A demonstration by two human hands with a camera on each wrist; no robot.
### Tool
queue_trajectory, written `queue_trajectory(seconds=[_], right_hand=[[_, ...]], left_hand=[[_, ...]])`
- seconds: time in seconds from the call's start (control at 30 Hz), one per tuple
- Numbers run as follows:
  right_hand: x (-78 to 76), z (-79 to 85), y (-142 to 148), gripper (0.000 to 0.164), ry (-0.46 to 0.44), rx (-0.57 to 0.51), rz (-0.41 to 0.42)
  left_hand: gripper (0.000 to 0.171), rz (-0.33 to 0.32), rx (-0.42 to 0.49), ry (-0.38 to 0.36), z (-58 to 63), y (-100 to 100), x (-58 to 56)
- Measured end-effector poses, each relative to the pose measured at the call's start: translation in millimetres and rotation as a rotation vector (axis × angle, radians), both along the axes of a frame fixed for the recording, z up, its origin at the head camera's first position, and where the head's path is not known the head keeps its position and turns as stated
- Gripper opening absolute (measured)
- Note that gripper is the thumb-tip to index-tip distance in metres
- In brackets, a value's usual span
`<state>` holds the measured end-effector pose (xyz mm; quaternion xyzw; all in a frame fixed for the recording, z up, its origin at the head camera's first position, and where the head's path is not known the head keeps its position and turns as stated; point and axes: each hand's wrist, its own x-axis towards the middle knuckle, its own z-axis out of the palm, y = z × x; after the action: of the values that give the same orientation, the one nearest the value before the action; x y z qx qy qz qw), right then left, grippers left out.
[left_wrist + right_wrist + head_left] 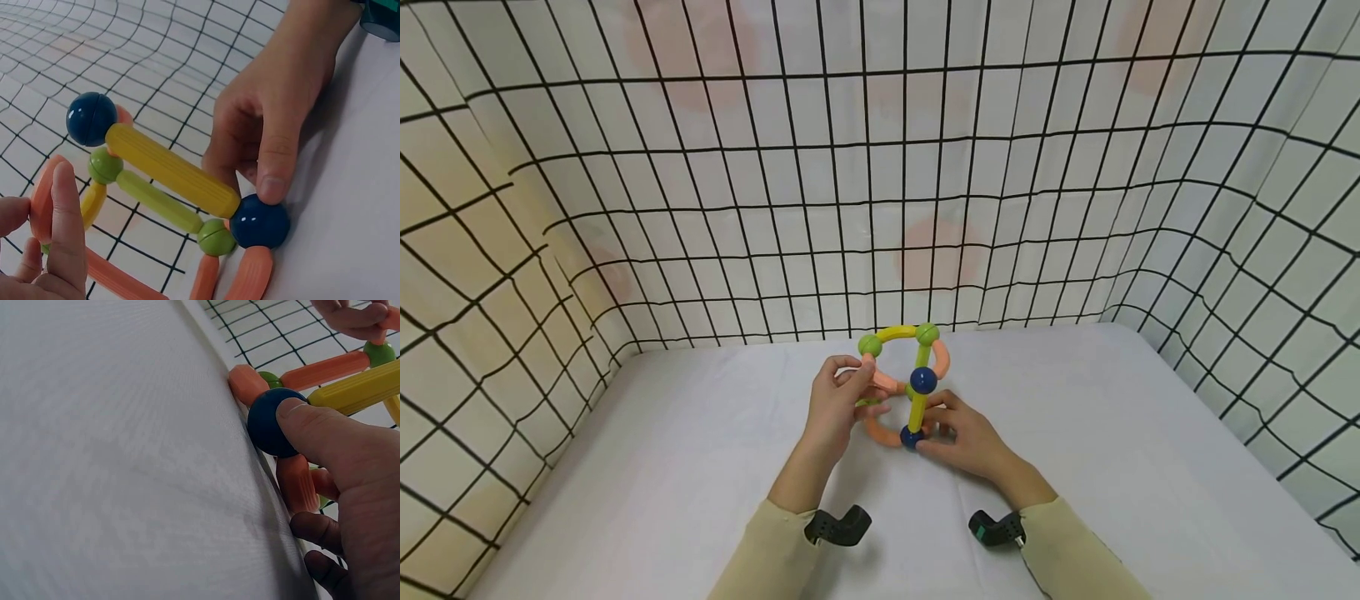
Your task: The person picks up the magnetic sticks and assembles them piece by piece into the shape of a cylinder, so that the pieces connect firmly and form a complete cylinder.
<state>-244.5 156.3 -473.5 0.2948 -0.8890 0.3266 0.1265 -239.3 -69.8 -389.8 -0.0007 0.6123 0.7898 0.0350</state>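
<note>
A frame of ball-and-stick building pieces stands on the white table (685, 467) between both hands. My left hand (829, 410) pinches an orange curved stick (41, 209) on its left side, below a green ball (870, 345). At the lower front corner my right hand (972, 440) grips a dark blue ball (259, 222), its thumb pressed on top. From that ball a yellow stick (172, 170) rises to a second dark blue ball (92, 119). Behind it run a lime-green stick (159, 203) and a curved yellow stick (897, 333). The right fingertips are partly hidden.
A white wall with a black grid (820, 175) encloses the table at the back and on both sides. Black wrist devices (838, 527) are worn at the beige sleeves (767, 554).
</note>
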Motion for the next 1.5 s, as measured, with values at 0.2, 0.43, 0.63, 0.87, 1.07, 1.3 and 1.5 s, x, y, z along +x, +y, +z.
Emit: queue_trajectory(seconds=[0.2, 0.43, 0.63, 0.87, 1.07, 1.3, 1.5], right_hand=[[-0.3, 2.2, -1, 0.031, -0.003, 0.006, -0.014], [0.6, 10.9, -7, 0.032, -0.014, -0.125, -0.033], [4.0, 14.2, -16, 0.020, -0.011, -0.208, -0.023], [7.3, 19.8, -22, 0.011, 0.009, -0.135, -0.077], [7.5, 22.3, -24, 0.011, 0.028, -0.076, -0.105], [8.5, 25.0, -27, 0.013, 0.032, -0.018, -0.139], [9.7, 29.5, -29, 0.015, 0.012, -0.001, -0.146]], left_hand=[[0.037, -0.004, 0.029, -0.014, -0.4, -1, -0.1], [0.037, -0.022, 0.053, -0.016, -1.3, -3, 1.6], [0.036, -0.043, 0.061, -0.016, -2.5, -5, 1.5], [0.036, -0.060, 0.070, -0.024, -1.2, -6, 0.9], [0.037, -0.068, 0.085, -0.031, 1.0, -7, 1.4], [0.037, -0.083, 0.094, -0.042, 1.0, -7, 1.3], [0.039, -0.092, 0.099, -0.049, 2.1, -7, 0.6]])
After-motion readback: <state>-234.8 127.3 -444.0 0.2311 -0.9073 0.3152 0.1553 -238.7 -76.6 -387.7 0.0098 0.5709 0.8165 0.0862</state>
